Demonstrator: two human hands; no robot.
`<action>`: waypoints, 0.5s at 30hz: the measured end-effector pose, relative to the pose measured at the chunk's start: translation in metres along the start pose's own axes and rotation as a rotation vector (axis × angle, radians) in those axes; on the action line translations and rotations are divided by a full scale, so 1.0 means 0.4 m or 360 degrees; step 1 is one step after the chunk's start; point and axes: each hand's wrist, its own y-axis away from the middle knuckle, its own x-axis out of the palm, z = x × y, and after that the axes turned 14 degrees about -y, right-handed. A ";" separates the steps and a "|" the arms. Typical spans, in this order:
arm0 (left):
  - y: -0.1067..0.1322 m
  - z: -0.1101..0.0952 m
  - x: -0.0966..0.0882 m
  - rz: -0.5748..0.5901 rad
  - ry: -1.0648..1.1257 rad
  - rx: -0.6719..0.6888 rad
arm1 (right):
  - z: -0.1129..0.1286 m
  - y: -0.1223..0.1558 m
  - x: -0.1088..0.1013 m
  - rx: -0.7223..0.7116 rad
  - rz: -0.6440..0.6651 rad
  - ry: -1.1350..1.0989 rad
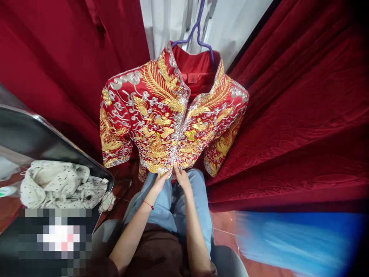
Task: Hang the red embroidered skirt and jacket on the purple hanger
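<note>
A red jacket [150, 119] with dense gold and silver embroidery hangs before me on a purple hanger [198, 29]. Its stand-up collar gapes at the top, and a small label [192, 79] shows inside the neck. Along the lower end of the front opening, my left hand [162, 180] pinches the hem on one side. Close beside it, my right hand [182, 177] has its fingers closed on the other front edge at the hem. The fingertips are partly hidden by the cloth.
Deep red curtains [302, 115] flank the jacket, with pale cloth [164, 23] behind it. At left, a black chair [57, 138] carries a spotted white cloth bag [57, 184]. A blue sheet-like surface [294, 238] lies low on the right, over reddish floor tiles [223, 223].
</note>
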 end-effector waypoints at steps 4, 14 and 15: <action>0.001 -0.012 -0.015 0.0067 -0.0014 -0.0002 | 0.015 0.003 0.026 -0.0183 -0.0067 -0.0006; 0.009 0.012 0.044 0.0166 -0.0019 -0.0012 | 0.030 0.015 -0.027 -0.0280 -0.0130 -0.0090; 0.009 0.013 0.040 0.0141 -0.0037 -0.0009 | 0.031 0.015 -0.029 -0.0265 -0.0105 -0.0096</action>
